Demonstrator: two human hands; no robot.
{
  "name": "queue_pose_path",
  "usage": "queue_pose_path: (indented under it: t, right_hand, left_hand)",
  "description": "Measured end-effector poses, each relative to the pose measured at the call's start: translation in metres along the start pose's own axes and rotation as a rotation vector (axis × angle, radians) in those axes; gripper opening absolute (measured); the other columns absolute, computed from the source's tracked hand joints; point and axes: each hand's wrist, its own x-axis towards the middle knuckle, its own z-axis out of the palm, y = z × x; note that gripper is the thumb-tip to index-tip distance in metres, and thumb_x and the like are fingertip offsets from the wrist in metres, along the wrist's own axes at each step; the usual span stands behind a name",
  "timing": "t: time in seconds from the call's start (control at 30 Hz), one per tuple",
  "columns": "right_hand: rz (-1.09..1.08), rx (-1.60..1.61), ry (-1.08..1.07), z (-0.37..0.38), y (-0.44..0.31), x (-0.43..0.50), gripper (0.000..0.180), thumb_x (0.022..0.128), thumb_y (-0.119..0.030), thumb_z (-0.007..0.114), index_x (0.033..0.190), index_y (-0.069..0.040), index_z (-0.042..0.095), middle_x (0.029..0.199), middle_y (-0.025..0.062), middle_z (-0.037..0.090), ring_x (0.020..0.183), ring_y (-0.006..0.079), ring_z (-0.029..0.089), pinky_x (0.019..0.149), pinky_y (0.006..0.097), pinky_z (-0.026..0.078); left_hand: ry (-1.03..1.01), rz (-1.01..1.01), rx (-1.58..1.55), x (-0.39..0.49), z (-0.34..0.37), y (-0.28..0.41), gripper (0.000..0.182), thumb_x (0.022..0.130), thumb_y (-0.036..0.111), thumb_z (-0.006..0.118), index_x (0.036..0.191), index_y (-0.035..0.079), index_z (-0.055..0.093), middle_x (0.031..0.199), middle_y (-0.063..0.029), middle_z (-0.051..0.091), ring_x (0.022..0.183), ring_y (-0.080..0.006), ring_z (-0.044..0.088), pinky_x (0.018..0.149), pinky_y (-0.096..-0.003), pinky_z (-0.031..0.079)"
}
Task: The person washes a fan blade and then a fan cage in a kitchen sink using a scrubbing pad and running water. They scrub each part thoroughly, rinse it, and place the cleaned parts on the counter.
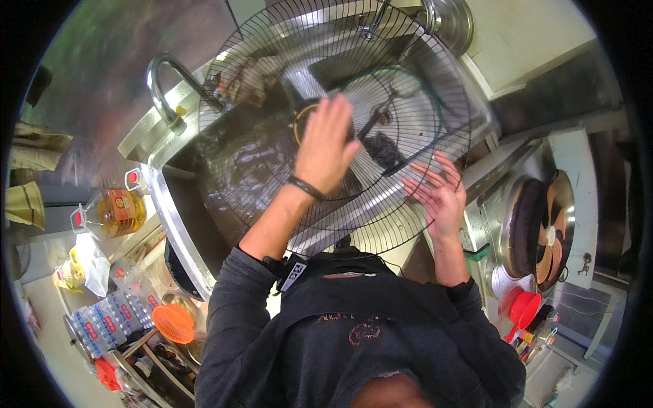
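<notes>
A large round fan guard of black wire [245, 168] lies over the stainless steel sink [163, 199], its near rim close to my apron [352, 285]. My left hand [326, 145], blurred and flat, is over the guard's hub, where a yellowish ring [296, 127] shows beside it. My right hand [441, 196] is at the guard's right rim, fingers spread and crossed by the wires. Neither hand is closed around anything. Dark water [245, 137] shows through the wires on the left. A green-rimmed round item [440, 102] and a dark clump [382, 148] lie beneath on the right.
A curved faucet [158, 86] rises at the back left. An oil jug [117, 211], packs of bottled water [102, 321] and an orange basket [173, 324] stand left. Fan blades [551, 234] lie in a pan at right, above a red ladle [523, 308].
</notes>
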Motion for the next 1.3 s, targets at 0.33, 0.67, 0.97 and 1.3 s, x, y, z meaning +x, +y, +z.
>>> queue_pose_path:
  t: [0.33,0.67,0.97,1.3]
  right_hand:
    - [0.048,-0.14,0.114,0.014,0.024,0.005,0.056,0.074,0.002,0.038,0.13,0.0,0.038,0.113,0.0289,0.057,0.09,0.0392,0.065,0.079,0.0425,0.057]
    - [0.03,-0.295,0.236,0.059,0.048,-0.002,0.058,0.074,-0.001,0.04,0.131,0.001,0.035,0.111,0.032,0.056,0.091,0.0421,0.064,0.08,0.0454,0.056]
    - [0.008,-0.407,0.29,0.076,0.049,-0.008,0.058,0.075,-0.004,0.042,0.132,0.001,0.034,0.115,0.0327,0.054,0.095,0.0416,0.063,0.08,0.0449,0.056]
    - [0.081,-0.298,0.246,0.069,0.049,-0.015,0.063,0.068,0.005,0.039,0.131,-0.004,0.038,0.116,0.0273,0.057,0.095,0.0368,0.064,0.079,0.0426,0.056]
  left_hand:
    - [0.669,-0.625,-0.629,-0.161,-0.003,-0.182,0.021,0.094,0.016,0.051,0.1,0.004,0.067,0.096,-0.0077,0.068,0.091,-0.0152,0.062,0.085,-0.03,0.046]
    - [-0.058,-1.525,-0.887,-0.31,0.17,-0.358,0.054,0.092,0.048,0.041,0.126,0.007,0.051,0.128,-0.0173,0.051,0.11,-0.0311,0.054,0.091,-0.0422,0.046]
    - [-1.211,-0.546,0.161,-0.308,0.126,-0.3,0.094,0.058,0.052,0.08,0.128,-0.001,0.045,0.129,-0.0264,0.047,0.122,-0.0407,0.045,0.101,-0.0477,0.038]
    - [-0.376,-1.082,0.34,-0.341,0.111,-0.364,0.032,0.067,0.006,0.07,0.098,0.008,0.064,0.099,-0.0182,0.066,0.097,-0.0316,0.063,0.084,-0.0387,0.05]
